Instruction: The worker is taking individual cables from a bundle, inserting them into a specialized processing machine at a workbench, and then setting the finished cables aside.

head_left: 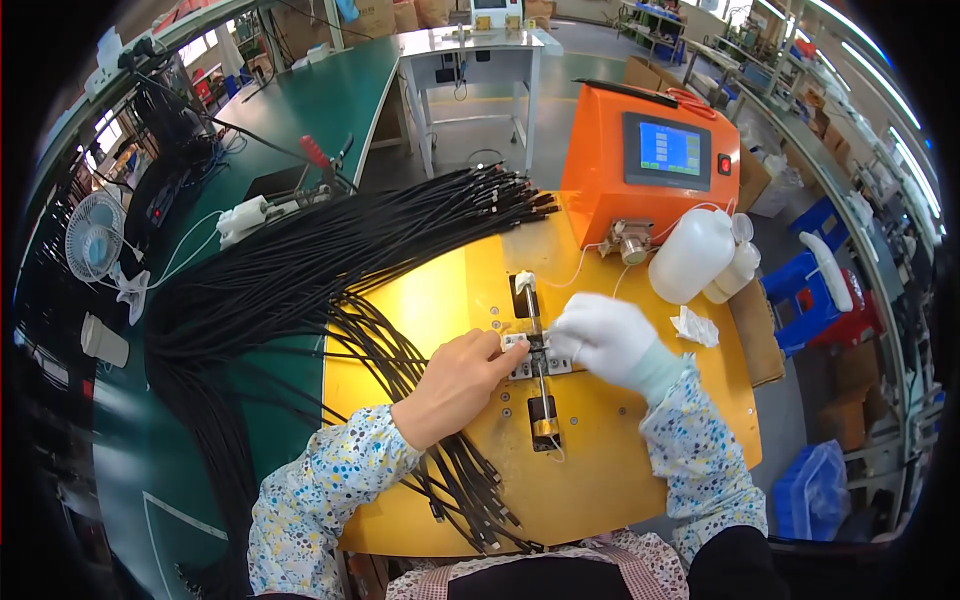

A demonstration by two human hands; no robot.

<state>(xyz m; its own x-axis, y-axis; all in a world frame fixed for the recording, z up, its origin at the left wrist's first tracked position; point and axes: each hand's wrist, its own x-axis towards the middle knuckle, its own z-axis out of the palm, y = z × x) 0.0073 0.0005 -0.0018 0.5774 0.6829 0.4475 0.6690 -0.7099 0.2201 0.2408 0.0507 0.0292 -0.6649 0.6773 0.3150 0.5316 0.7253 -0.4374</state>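
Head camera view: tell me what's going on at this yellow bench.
A person in floral sleeves works at a small metal fixture on the yellow worktop. The bare left hand and the white-gloved right hand meet at the fixture. A big bundle of black cables fans across the left side. An orange machine and white bottle stand behind.

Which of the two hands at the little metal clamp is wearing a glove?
The right hand: it wears a white glove, while the left hand is bare. Both meet at the metal fixture.

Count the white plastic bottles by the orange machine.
2: a big bottle just right of the machine, and a smaller one touching its right side. More may be hidden.
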